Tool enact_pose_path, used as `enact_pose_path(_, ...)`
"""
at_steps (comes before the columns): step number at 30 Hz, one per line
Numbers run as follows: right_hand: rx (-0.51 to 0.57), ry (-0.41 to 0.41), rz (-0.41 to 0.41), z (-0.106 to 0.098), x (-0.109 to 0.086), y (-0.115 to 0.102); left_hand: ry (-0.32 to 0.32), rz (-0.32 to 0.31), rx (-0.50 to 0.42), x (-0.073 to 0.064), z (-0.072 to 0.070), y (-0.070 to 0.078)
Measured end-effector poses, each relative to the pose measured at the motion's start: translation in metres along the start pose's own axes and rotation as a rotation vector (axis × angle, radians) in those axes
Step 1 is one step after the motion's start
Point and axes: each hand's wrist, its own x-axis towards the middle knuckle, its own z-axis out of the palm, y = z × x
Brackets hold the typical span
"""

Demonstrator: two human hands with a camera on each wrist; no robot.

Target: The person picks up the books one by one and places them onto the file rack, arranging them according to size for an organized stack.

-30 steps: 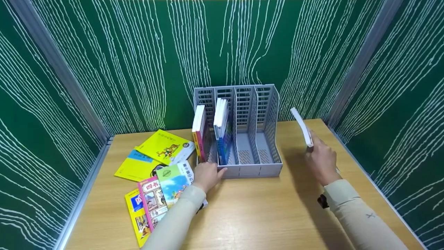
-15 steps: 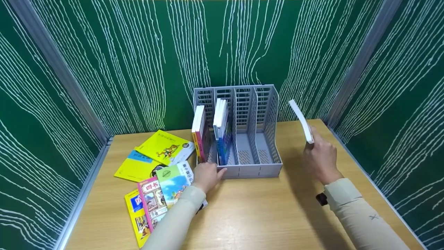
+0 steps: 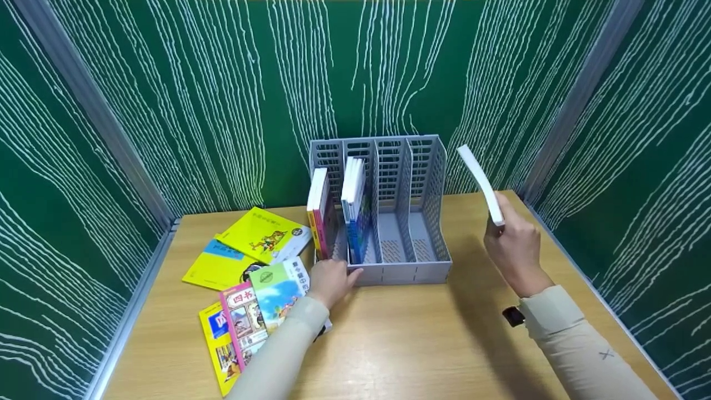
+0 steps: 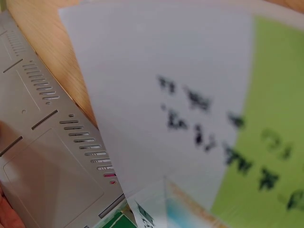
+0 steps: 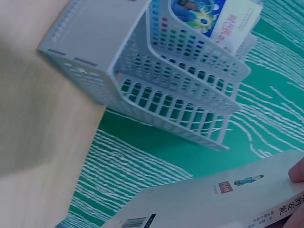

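Note:
My left hand (image 3: 331, 282) holds the front left edge of a grey file rack (image 3: 401, 274), with its thumb lying along the front. Its fingertips are hidden behind that edge. To the right of the rack, my right hand (image 3: 515, 240) grips a thin paperback book (image 3: 479, 179) by one end, raised above the table with its white edge towards me. In the right wrist view the book's pale cover (image 5: 237, 190) shows, with the thumb pressed on it. The rack has upright slots; books (image 3: 318, 208) stand in the leftmost one and more books (image 3: 354, 211) in the second.
Several books lie left of the rack, among them a yellow book (image 3: 265, 236), a pink-edged book (image 3: 244, 319) and a green-and-blue book (image 3: 278, 289) partly under my left forearm. The wooden table (image 3: 400, 344) is enclosed by green, white-lined walls (image 3: 222, 83).
My right hand has lifted the book a little higher and slightly to the left, towards the rack. The left hand, the rack and the other books have stayed in place.

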Motion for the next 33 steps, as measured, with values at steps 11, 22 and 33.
enact_pose_path(11,0.055,0.075,-0.061,-0.009,0.005,-0.024,0.061,-0.001,0.003,-0.003,-0.002,0.001)
enact_pose_path(22,0.095,0.091,-0.111,-0.018,0.003,-0.046,0.038,-0.011,-0.016,-0.001,0.001,0.001)
enact_pose_path(33,0.131,0.073,-0.167,-0.021,-0.002,-0.059,0.034,-0.014,-0.031,-0.002,0.000,0.001)
